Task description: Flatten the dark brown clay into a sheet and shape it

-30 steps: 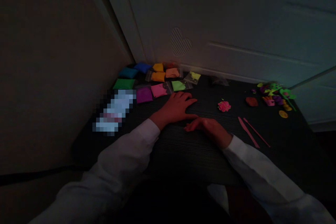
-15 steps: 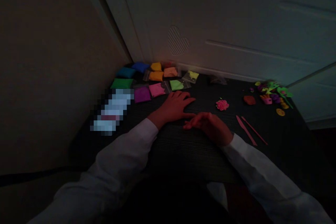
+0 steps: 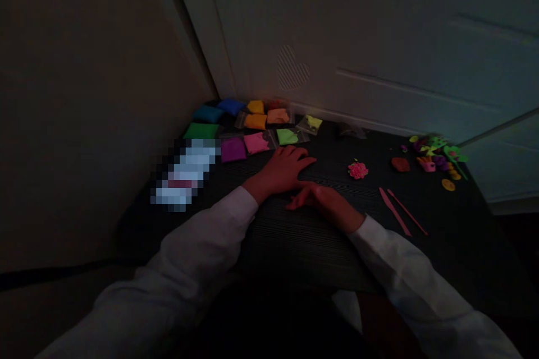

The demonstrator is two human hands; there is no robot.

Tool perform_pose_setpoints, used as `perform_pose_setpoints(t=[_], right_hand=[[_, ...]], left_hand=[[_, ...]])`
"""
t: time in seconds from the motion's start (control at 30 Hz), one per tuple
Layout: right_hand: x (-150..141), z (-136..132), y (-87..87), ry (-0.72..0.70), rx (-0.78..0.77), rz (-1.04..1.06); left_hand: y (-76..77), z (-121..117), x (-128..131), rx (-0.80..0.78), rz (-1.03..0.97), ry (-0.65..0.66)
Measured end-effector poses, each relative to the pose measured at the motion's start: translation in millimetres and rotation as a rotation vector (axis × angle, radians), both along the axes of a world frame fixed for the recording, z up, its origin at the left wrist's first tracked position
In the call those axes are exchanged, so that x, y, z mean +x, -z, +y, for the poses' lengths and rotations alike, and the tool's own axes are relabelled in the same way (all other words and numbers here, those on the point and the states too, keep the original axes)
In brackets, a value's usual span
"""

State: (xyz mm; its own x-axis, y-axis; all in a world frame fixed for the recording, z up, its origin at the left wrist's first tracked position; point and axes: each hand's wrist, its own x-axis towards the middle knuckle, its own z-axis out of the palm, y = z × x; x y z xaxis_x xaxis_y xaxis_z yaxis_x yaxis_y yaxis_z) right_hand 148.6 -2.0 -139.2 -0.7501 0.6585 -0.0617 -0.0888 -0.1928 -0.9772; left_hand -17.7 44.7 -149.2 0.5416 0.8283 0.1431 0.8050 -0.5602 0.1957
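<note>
My left hand point(image 3: 283, 170) lies palm down on the dark table point(image 3: 290, 247), fingers spread, just in front of the packet of light green clay point(image 3: 287, 136). Turned on its edge, my right hand point(image 3: 323, 202) reaches in from the right, its fingers stretched out towards the left thumb. The two hands meet or overlap there; whether they touch is hard to tell in the dim light. I see nothing held in either hand. To the right sits a small pink clay flower point(image 3: 357, 170), with a reddish-brown lump point(image 3: 400, 164) beyond it.
Clay packets line the back left, among them purple point(image 3: 233, 149), pink point(image 3: 256, 143) and green point(image 3: 202, 130). A blurred-out bright screen point(image 3: 187, 174) lies left. Two pink modelling tools point(image 3: 394, 212) rest at the right, with colourful clay pieces point(image 3: 440, 154) behind. A white panel point(image 3: 370, 28) borders the back.
My right hand has shifted a little left, closer to my left hand. The left hand stays spread on the table. The whole view has shifted slightly.
</note>
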Motion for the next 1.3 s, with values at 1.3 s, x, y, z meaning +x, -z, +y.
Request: perform_pose_setpoints(t=[1.3], right_hand=[[-40.2,3.3,2.0,0.078,0.047,-0.008]], left_hand=[[10.8,13.5,-8.5,0.023,-0.081,0.09]])
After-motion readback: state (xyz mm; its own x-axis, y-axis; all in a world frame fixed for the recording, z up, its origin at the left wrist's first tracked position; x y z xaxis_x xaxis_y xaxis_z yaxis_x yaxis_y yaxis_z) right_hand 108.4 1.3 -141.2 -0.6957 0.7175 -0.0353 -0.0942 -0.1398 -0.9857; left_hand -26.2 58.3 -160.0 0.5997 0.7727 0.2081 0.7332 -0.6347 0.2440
